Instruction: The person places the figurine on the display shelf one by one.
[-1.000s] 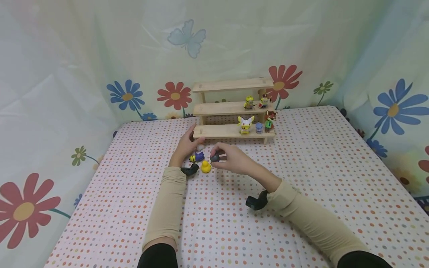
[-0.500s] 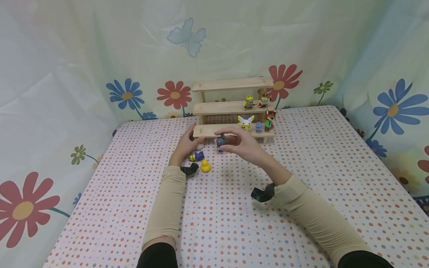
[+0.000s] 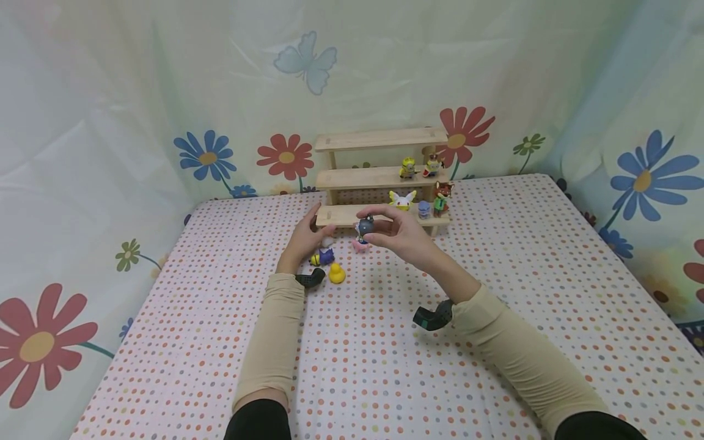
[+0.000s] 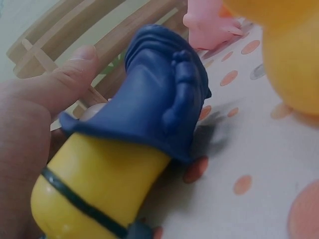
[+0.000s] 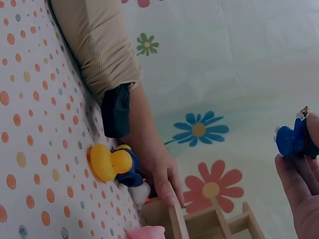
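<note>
At the right edge, the right hand point(image 5: 302, 191) holds a shiny blue figure point(image 5: 291, 140) in its fingers. The left hand point(image 5: 162, 172), with a black wrist device point(image 5: 115, 112) and beige sleeve point(image 5: 97, 42), grips the wooden shelf point(image 5: 177, 219). Near it on the dotted cloth point(image 5: 37, 124) sit a yellow duck point(image 5: 102, 163), a blue-and-yellow figure point(image 5: 132, 174) and 1 white object point(image 5: 140, 192); 1 pink object point(image 5: 147, 232) enters below. The backdrop point(image 5: 249, 74) bears 4 flowers, 1 cut off by the top edge.

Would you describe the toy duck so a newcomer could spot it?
From the stepped wooden shelf on the dotted table, go to the left hand at its lower left end. Below and right of that hand in the head view, the duck sits upright; its plain yellow body sets it apart from the yellow-and-blue figure lying beside it.
</note>
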{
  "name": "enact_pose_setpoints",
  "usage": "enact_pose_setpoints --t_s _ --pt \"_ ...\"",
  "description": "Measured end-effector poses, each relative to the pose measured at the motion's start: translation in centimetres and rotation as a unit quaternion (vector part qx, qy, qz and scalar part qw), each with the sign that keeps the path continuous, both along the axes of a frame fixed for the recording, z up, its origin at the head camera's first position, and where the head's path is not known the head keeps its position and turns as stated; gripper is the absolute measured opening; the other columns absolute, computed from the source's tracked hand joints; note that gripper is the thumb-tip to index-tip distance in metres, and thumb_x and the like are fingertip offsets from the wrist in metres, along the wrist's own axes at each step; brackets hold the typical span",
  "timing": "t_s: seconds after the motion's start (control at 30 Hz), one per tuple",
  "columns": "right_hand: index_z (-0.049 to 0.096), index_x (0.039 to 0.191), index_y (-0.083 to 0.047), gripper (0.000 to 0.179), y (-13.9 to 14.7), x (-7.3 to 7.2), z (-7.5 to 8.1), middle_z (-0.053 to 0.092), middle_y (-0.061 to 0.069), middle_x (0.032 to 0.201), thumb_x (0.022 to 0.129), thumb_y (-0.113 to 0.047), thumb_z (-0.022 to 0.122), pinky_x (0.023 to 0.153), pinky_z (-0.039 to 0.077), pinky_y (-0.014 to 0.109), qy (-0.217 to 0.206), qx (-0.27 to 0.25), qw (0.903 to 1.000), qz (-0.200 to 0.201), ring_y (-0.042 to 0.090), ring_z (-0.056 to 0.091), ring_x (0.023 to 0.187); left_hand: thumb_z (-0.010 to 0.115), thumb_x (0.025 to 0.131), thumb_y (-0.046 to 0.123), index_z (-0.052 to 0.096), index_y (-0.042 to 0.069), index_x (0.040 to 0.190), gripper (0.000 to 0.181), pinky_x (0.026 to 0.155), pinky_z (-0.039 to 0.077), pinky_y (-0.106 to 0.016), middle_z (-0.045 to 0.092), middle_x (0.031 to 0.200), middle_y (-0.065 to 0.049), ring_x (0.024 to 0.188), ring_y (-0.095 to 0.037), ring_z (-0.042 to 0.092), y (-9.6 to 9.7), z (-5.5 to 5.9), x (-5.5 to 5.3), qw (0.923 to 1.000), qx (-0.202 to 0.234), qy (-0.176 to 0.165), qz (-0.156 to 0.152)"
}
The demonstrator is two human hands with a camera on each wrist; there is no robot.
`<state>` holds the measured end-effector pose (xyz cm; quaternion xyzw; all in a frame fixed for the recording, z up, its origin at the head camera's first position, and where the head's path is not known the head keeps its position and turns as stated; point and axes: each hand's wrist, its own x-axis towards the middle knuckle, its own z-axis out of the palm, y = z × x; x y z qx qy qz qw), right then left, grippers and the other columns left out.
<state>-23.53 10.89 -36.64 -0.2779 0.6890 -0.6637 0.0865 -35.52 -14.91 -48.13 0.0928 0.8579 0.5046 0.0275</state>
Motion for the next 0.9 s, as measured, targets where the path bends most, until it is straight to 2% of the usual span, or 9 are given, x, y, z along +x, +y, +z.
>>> enact_pose_setpoints --t_s 0.2,0.4,0.53,0.63,0.73,0.9 --pt "0.048 0.133 -0.004 0.045 0.07 -0.08 -0.14 0.048 0.015 0.133 0.091 -0.005 0.062 0.085 0.054 0.026 0.004 -0.008 0.9999 0.005 0.015 0.060 0.111 0.066 0.078 0.062 0.018 0.025 0.154 0.097 0.112 0.032 -0.043 0.039 0.150 -0.011 0.135 -0.025 0.041 0.02 0.08 0.09 1.0000 0.002 0.001 -0.002" --pt "0.042 0.141 -0.011 0.049 0.09 -0.19 -0.17 0.045 0.011 0.140 0.095 -0.010 0.058 0.091 0.052 0.027 0.002 0.010 0.9999 0.007 0.021 0.057 0.120 0.066 0.077 0.063 0.017 0.026 0.154 0.098 0.112 0.032 -0.043 0.038 0.151 -0.010 0.135 -0.025 0.041 -0.01 0.00 0.06 1.0000 0.004 -0.002 -0.003" --pt "0.035 0.147 -0.012 0.050 0.08 -0.26 -0.21 0.042 0.013 0.143 0.099 -0.014 0.050 0.097 0.049 0.043 0.000 0.011 0.9994 0.034 0.024 0.057 0.120 0.065 0.077 0.064 0.017 0.027 0.153 0.098 0.113 0.031 -0.042 0.038 0.151 -0.009 0.136 -0.024 0.040 0.01 -0.06 0.02 1.0000 0.001 -0.002 -0.001" --pt "0.029 0.149 -0.012 0.052 0.04 -0.28 -0.24 0.040 0.016 0.145 0.101 -0.014 0.047 0.097 0.047 0.050 -0.005 -0.006 0.9984 0.056 0.021 0.059 0.116 0.066 0.077 0.063 0.017 0.028 0.153 0.097 0.109 0.036 -0.043 0.038 0.151 -0.009 0.133 -0.025 0.043 0.02 -0.01 0.06 1.0000 0.002 -0.003 0.000" --pt "0.027 0.149 -0.011 0.051 0.01 -0.44 -0.40 0.039 0.018 0.145 0.101 -0.013 0.045 0.097 0.048 0.046 -0.013 -0.021 0.9974 0.068 0.017 0.060 0.114 0.066 0.078 0.062 0.017 0.027 0.153 0.096 0.109 0.036 -0.042 0.038 0.151 -0.009 0.133 -0.025 0.043 0.02 0.06 0.10 1.0000 0.004 0.000 -0.001" --pt "0.031 0.146 -0.007 0.046 -0.17 -0.62 -0.56 0.039 0.021 0.142 0.101 -0.014 0.043 0.098 0.048 0.047 -0.056 -0.056 0.9940 0.075 0.017 0.061 0.110 0.065 0.080 0.061 0.017 0.027 0.153 0.094 0.115 0.027 -0.041 0.036 0.152 -0.009 0.139 -0.024 0.036 -0.04 0.08 0.14 1.0000 -0.004 0.005 -0.003"
